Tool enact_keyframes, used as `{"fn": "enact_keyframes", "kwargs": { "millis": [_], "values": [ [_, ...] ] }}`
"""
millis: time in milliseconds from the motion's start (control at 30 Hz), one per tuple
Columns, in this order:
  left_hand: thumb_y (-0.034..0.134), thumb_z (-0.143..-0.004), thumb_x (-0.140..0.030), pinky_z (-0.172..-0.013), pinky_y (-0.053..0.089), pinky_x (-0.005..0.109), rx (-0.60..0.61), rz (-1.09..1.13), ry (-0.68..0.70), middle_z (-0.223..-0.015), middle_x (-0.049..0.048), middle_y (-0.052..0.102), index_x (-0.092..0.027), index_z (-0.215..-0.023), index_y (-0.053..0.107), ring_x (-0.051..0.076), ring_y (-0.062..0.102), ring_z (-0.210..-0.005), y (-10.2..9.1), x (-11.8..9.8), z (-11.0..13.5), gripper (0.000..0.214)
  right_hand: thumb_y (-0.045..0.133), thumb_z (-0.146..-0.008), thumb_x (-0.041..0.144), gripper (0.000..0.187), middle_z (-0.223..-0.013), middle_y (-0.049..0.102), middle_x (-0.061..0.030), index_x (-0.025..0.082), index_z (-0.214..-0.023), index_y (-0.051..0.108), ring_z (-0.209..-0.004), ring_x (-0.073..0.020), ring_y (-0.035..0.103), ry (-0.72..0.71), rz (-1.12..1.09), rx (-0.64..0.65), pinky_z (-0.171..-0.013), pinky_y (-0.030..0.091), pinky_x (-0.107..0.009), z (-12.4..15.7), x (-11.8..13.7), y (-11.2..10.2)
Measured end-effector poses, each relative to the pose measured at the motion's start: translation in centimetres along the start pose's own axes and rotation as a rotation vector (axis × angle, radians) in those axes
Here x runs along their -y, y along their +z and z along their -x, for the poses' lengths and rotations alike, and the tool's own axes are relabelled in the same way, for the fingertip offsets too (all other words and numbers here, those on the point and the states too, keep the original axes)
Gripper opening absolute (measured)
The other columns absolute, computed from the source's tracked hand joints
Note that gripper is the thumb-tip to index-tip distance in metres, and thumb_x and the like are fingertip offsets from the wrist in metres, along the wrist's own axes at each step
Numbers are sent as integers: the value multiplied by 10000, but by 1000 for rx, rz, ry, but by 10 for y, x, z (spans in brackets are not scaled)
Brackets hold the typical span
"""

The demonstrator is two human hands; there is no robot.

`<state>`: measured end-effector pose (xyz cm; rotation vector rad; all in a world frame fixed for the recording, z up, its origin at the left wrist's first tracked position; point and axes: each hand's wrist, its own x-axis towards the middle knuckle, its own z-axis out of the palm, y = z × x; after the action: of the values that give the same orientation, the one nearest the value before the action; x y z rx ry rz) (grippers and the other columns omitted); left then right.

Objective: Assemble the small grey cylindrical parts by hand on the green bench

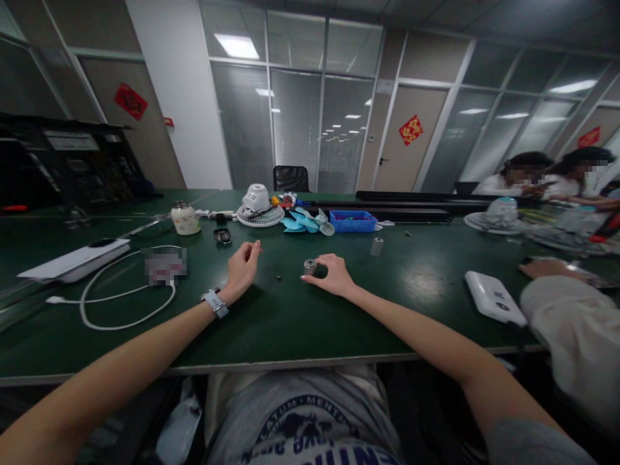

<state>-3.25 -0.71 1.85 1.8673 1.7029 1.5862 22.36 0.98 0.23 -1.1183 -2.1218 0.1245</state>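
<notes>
A small silver-grey metal cylinder [310, 266] stands upright on the green table, its top face showing a round centre. My right hand [332, 274] grips it from the right, between the thumb and the curled fingers. My left hand [243, 266] is raised just above the table to the left, thumb and fingertips pinched together. Whether anything tiny sits in that pinch is hidden. Between the two hands lies a tiny dark metal piece [278, 278]. A second metal cylinder [376, 247] stands farther back on the right.
Behind my hands are a white fan body [255, 201], light-blue fan blades [304, 221] and a blue basket [352, 221]. At left are a bottle [185, 219] and a looped white cable [83, 303]. A white power bank [494, 298] lies beside another person's sleeve [564, 329].
</notes>
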Motion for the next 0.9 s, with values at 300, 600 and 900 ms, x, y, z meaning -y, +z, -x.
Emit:
{"fn": "enact_keyframes", "kwargs": {
  "millis": [300, 600, 900],
  "values": [
    [382, -892, -425, -548, 256, 256, 148, -80, 77, -534, -49, 359, -199, -580, 364, 111, 379, -541, 7, -3, 8, 385, 706, -713, 536, 445, -955, 721, -57, 186, -988, 706, -859, -212, 655, 99, -278, 113, -777, 503, -337, -5, -4, 3],
    [396, -875, -421, -546, 251, 258, 154, -72, 102, -518, -49, 349, -198, -560, 341, 105, 371, -526, 4, -7, 9, 389, 677, -769, 398, 306, -955, 724, -106, 152, -949, 701, -911, -246, 671, 588, 119, -193, -822, 498, -342, -44, -108, -37],
    [399, -882, -419, -540, 242, 257, 137, -67, 130, -516, -51, 333, -197, -560, 345, 103, 362, -521, 5, -6, 10, 395, 566, -849, 512, 831, -1576, 137, -163, 198, -1516, 180, -1438, -347, 159, 207, 223, -134, -1119, 232, -546, -21, -35, -5]
  ]
}}
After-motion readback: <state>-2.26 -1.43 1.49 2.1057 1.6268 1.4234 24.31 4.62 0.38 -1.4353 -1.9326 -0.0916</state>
